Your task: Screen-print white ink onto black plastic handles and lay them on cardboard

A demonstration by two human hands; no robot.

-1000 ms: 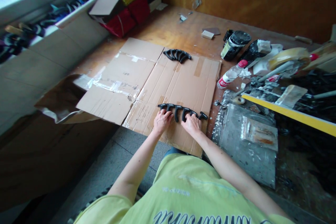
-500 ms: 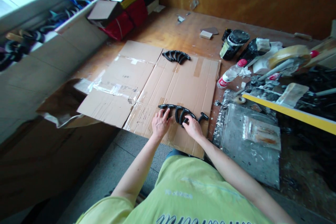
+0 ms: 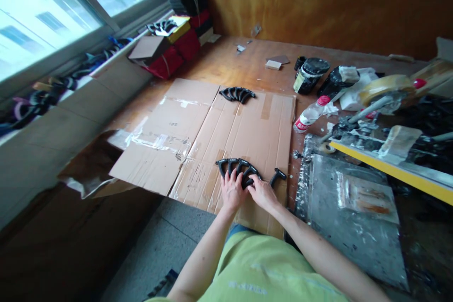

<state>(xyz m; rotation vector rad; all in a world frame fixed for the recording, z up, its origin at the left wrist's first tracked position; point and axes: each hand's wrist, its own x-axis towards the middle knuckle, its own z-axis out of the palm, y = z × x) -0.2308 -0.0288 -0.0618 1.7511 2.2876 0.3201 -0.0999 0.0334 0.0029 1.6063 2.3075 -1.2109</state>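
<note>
Your left fingers (image 3: 232,178), spread, touch fanned black pieces (image 3: 242,162); right fingers (image 3: 255,180) bent at them, hold unclear. Probably light, stiff: take mid-stem, under your fingers.

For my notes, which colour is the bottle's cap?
The cap is pinkish red, seen in the head view.

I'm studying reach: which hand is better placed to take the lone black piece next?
Probably the right hand: it is nearer the lone black piece, which lies to its right. The left hand is farther off, at the fanned black pieces.
</note>
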